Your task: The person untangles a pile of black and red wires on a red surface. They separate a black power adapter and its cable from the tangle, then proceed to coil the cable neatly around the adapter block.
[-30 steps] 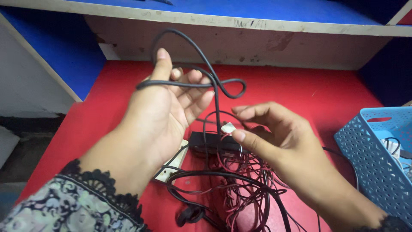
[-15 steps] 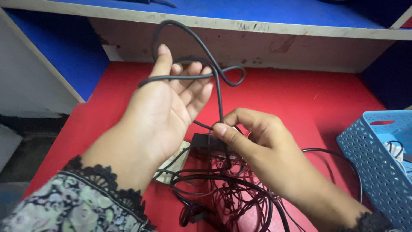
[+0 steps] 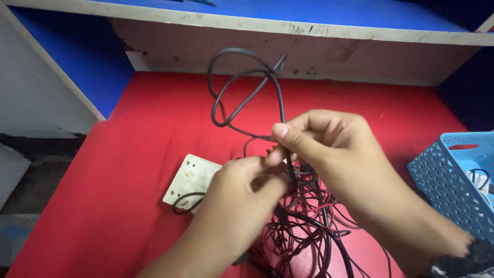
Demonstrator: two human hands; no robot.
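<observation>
A thick black cable [image 3: 234,85] loops upward above my hands over the red shelf surface [image 3: 154,118]. My right hand [image 3: 329,144] pinches this cable between thumb and forefinger just below the loops. My left hand [image 3: 247,190] is closed low in the middle, gripping wires at the top of a tangle of thin red and black wires [image 3: 309,226]. The two hands touch each other. A cream rectangular plate [image 3: 193,180] with small holes lies flat just left of my left hand, with a black wire curling over its near edge.
A light blue perforated plastic basket [image 3: 458,185] stands at the right edge with a cable inside. A worn wooden back board [image 3: 334,56] and a blue upper shelf [image 3: 288,10] close the space behind. A blue side panel [image 3: 77,56] slants at the left.
My left hand let go of the raised cable loop and dropped to the wire tangle. My right hand rose and took the black cable; the loop now hangs free above it.
</observation>
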